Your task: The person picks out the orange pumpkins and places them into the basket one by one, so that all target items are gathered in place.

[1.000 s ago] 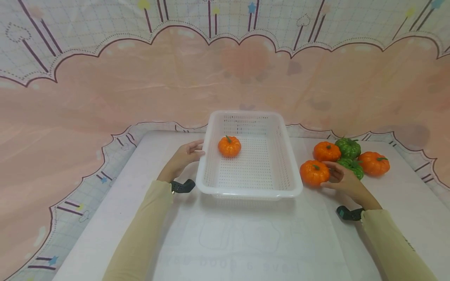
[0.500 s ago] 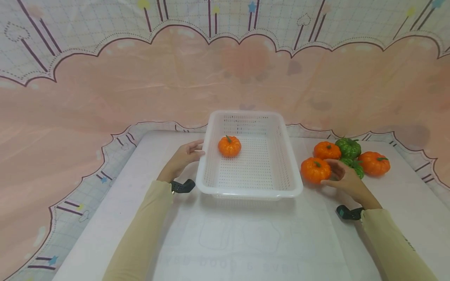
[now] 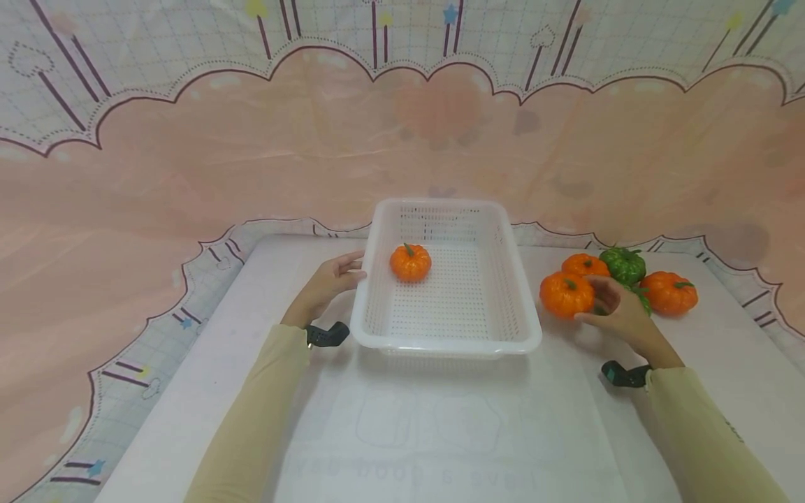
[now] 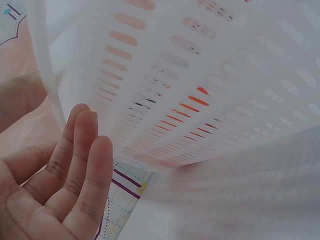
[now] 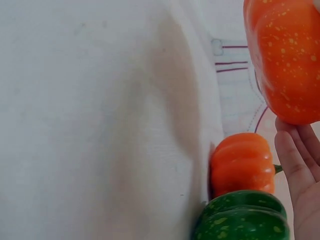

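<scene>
My right hand (image 3: 619, 314) grips a small orange pumpkin (image 3: 567, 295) by its right side, thumb at the front and fingers behind. In the right wrist view this pumpkin (image 5: 287, 60) stands off the white tabletop, fingertips against its lower end. At the left side of a white perforated plastic basket (image 3: 446, 346), my left hand (image 3: 327, 283) touches the rim. The left wrist view has the thumb partly hidden behind the rim and straight fingers (image 4: 85, 175) along the outer wall. One orange pumpkin (image 3: 411, 263) lies inside the basket, toward its left.
Right of the basket, behind and beside my right hand, cluster another orange pumpkin (image 3: 586, 265), a green pumpkin (image 3: 622, 265), a partly hidden green one (image 3: 641, 302) and an orange one (image 3: 670, 293). A patterned cloth (image 3: 428, 154) hangs behind the white table (image 3: 402, 433).
My right hand has raised the gripped pumpkin and moved it slightly away from me, so it now overlaps the orange one behind. The left hand and basket have stayed put.
</scene>
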Available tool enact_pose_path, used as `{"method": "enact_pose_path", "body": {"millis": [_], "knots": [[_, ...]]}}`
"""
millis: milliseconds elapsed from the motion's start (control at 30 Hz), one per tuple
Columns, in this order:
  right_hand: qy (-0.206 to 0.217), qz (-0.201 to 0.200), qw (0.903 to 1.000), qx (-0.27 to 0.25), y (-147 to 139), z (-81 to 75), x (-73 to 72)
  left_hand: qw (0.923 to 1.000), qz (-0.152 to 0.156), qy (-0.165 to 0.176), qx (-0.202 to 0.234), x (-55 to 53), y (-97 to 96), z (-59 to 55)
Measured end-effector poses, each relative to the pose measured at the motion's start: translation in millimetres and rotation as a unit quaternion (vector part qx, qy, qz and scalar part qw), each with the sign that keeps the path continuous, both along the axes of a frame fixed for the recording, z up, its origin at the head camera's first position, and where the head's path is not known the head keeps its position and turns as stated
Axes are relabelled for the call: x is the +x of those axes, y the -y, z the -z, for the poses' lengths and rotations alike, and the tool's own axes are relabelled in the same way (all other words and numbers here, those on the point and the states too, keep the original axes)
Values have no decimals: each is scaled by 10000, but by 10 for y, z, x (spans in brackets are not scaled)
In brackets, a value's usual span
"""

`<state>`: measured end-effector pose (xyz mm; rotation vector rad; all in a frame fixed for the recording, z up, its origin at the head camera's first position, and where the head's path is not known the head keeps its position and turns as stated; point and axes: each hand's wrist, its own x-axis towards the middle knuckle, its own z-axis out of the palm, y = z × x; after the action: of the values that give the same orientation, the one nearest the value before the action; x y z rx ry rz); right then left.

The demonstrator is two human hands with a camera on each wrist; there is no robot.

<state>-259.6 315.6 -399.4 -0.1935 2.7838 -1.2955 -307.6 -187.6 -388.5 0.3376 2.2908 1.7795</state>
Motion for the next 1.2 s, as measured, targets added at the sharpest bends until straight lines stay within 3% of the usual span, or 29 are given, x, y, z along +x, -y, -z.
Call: {"method": "enact_pose_path", "body": {"millis": [800, 1200], "knots": [[-530, 86, 9986, 34, -62, -284, -105, 9999, 72, 22, 66, 32, -4, -35], [-345, 74, 9994, 53, 39, -521, -167, 10000, 24, 41, 9, 33, 10, -9]]}}
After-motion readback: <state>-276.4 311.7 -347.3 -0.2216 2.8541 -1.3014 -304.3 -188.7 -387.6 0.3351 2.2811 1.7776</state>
